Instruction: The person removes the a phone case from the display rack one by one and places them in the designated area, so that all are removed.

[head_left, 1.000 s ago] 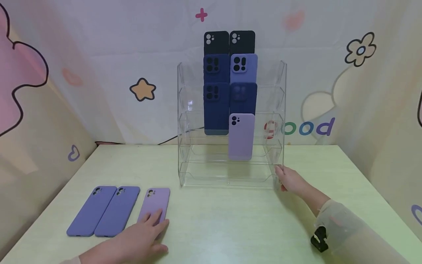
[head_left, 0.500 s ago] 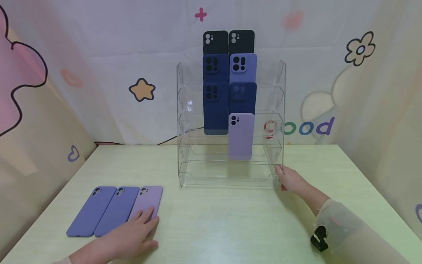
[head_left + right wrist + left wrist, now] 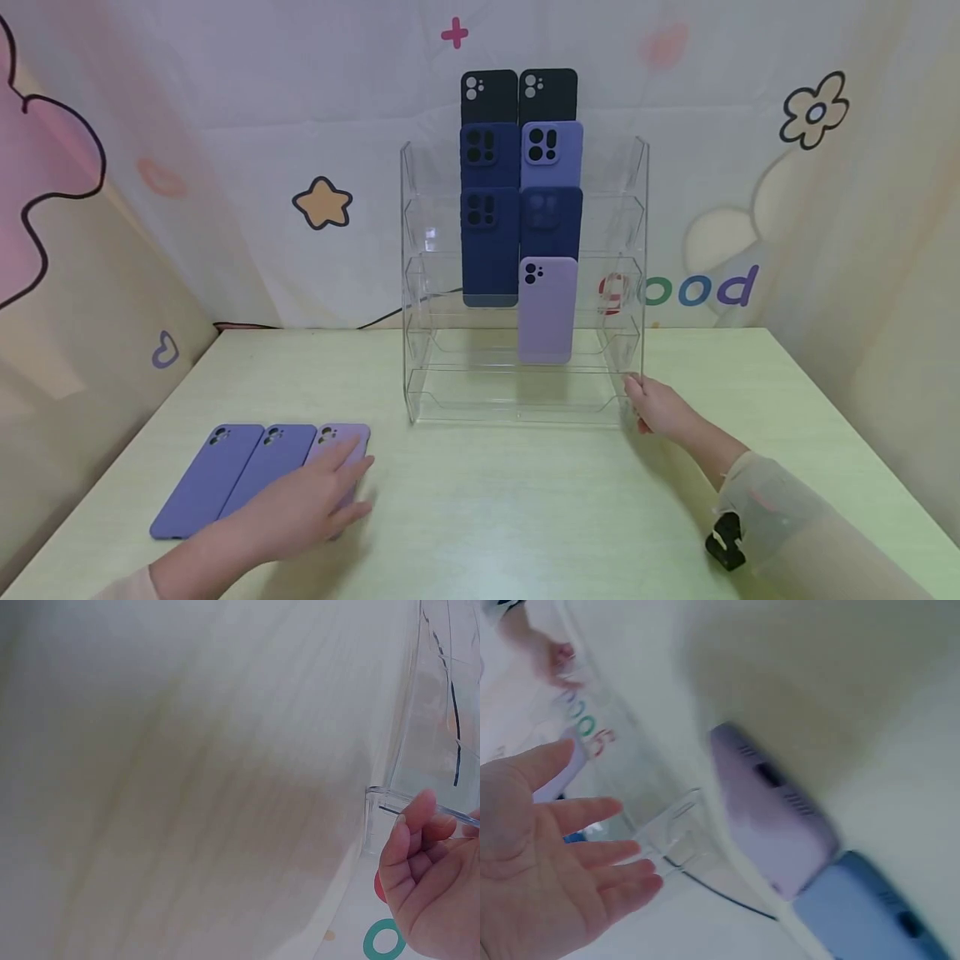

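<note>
**Left hand over the lilac case, right hand at the rack's corner**

From the head view the left hand (image 3: 311, 500) lies flat, fingers straight and relaxed, on the lilac phone case (image 3: 343, 446) at the right end of a row of three on the pale green surface (image 3: 510, 500). Just beside it, touching side by side, lie two periwinkle cases (image 3: 236, 479). The right hand (image 3: 658, 407) is over at the lower right corner of the clear acrylic rack (image 3: 420, 250), fingers curled against its side wall.

The left wrist view gives what the head view cannot: the palm side of the left hand (image 3: 547, 862), fingers spread and straight, gripping nothing, with the lilac phone case (image 3: 772, 817) well blurred and one blue case cut off at the bottom edge. Whether the fingers touch the case there is hard to make out.

The right wrist view shows the right hand (image 3: 431, 885) with thumb and bent fingers closed on the rack's clear edge (image 3: 390, 801); most of the picture is a blur of surface.

Only the head view shows the rack's load: cases standing in two columns, black on top, dark blue and periwinkle below, one lilac case (image 3: 547, 310) lowest. The hand hides much of the lilac case on the surface.
</note>
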The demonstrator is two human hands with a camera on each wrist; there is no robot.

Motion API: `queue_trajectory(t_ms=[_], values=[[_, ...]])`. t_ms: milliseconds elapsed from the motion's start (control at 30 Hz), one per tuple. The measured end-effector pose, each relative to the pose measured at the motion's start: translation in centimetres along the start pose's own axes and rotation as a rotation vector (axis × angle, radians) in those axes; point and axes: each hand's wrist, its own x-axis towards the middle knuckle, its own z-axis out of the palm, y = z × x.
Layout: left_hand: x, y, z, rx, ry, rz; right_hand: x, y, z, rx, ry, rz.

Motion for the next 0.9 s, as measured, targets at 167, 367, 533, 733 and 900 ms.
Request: queue_trajectory(t_ms=[167,367,533,733,900], values=[[1.8,1.1,-1.4,-0.071,0.106,-0.001,-0.1,-0.1,-0.1,0.008,0.007,0.003],[3.9,1.5,-1.5,-0.188,0.18,0.031,-0.1,-0.1,0.0,0.01,0.004,0.005],[5.6,1.4,-1.4,-0.345,0.24,0.061,0.0,-0.1,0.1,0.014,0.007,0.012],[7.5,1.8,-1.7,-0.495,0.265,0.06,0.1,-0.2,0.1,0.028,0.003,0.019],[9.1,2.6,-1.8,-0.585,0.263,0.059,0.0,-0.2,0.1,0.026,0.005,0.024]])
